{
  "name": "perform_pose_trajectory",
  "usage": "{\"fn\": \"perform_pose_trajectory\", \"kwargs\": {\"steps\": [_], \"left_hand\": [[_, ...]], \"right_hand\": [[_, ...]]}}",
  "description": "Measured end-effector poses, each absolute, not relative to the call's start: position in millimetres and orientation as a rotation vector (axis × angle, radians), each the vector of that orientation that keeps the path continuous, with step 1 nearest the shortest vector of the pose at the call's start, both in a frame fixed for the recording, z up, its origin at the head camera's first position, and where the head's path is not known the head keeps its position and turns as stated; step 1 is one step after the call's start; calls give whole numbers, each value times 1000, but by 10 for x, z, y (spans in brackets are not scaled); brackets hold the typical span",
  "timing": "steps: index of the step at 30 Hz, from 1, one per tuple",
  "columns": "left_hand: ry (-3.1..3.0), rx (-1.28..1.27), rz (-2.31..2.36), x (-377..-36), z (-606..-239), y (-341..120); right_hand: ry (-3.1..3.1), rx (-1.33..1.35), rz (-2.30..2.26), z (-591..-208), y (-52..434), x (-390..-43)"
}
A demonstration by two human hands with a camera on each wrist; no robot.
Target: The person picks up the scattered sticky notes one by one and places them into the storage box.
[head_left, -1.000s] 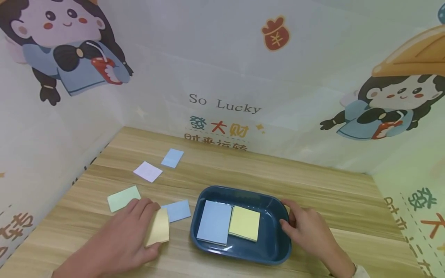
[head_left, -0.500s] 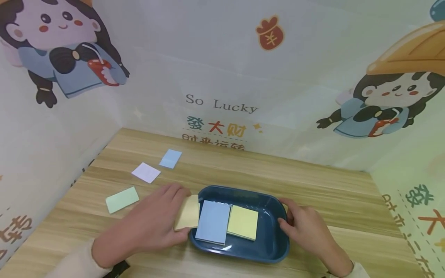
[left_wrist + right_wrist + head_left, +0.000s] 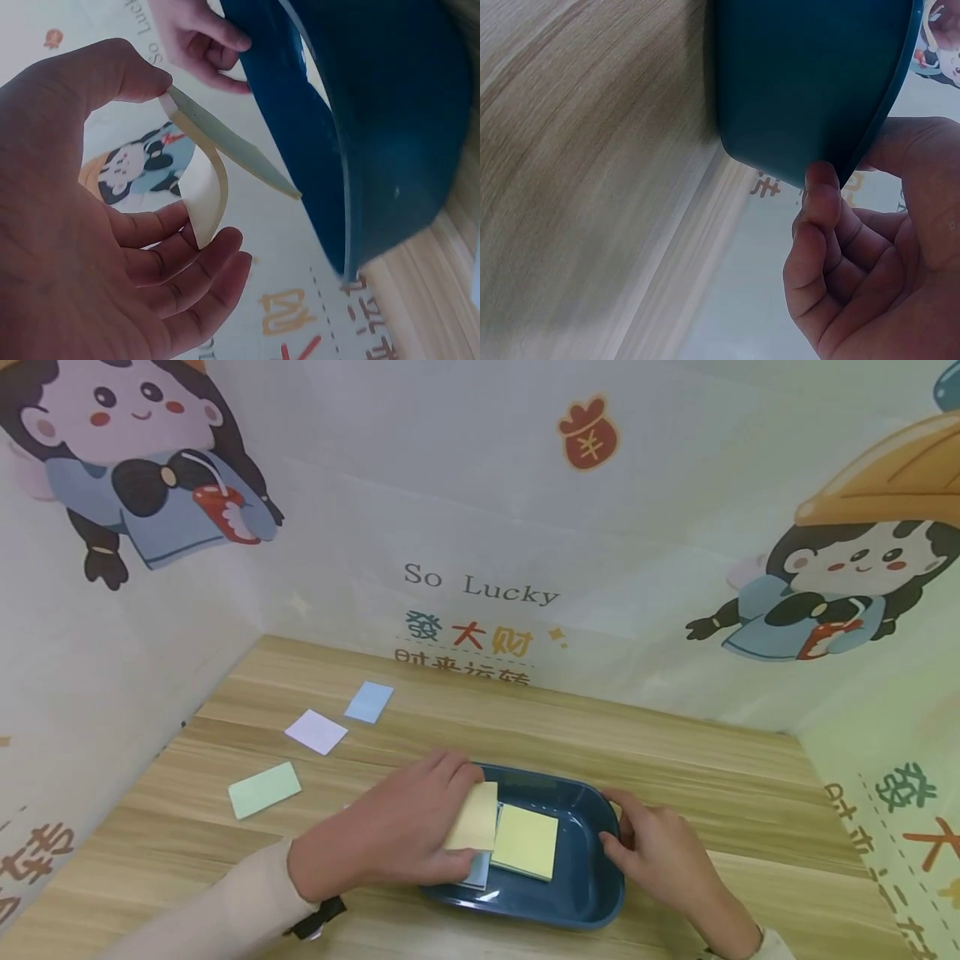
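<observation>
Cream paper pad (image 3: pixel 478 818), one: held in the air over the left end of the dark blue tray (image 3: pixel 588 864), hiding most of a blue pad (image 3: pixel 477 872) from where I stand. Left hand (image 3: pixel 393 827): pinches the cream pad between thumb and fingers; from the left wrist, its leaves show parted, one portion bowed. Right hand (image 3: pixel 663 852): grips the tray's right end at the rim, fingers curled. Tray: upright on the wood-grain desk (image 3: pixel 712 777), apart from its back edge. Contents: the blue pad and, just right of it, a yellow pad (image 3: pixel 527 842), flat. Loose on the desk, towards its back left corner: a small blue slip (image 3: pixel 369 702), nearest the back edge; a lilac slip (image 3: pixel 316 732), near it; a pale green slip (image 3: pixel 264 790), farther forward along the left edge. Beyond the back edge: a printed wall covering (image 3: pixel 637 610), lettered "So Lucky".
</observation>
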State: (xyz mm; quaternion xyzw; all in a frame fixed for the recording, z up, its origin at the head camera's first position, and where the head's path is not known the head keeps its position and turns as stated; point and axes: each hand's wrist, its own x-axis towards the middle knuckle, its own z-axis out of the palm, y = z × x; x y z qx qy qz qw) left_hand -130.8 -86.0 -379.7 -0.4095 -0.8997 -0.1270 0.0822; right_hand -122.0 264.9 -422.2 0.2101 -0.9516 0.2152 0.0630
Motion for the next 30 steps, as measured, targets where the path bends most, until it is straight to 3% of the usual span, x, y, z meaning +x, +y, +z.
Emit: {"fn": "perform_pose_trajectory", "kwargs": {"steps": [15, 30], "left_hand": [[-2593, -1499, -83, -1499, -3777, -238], [-2590, -1578, 208, -1621, -3815, 206]], "right_hand": [[-2854, 634, 623, -4243, 2662, -1222], [-2852, 632, 616, -4245, 2659, -1223]]}}
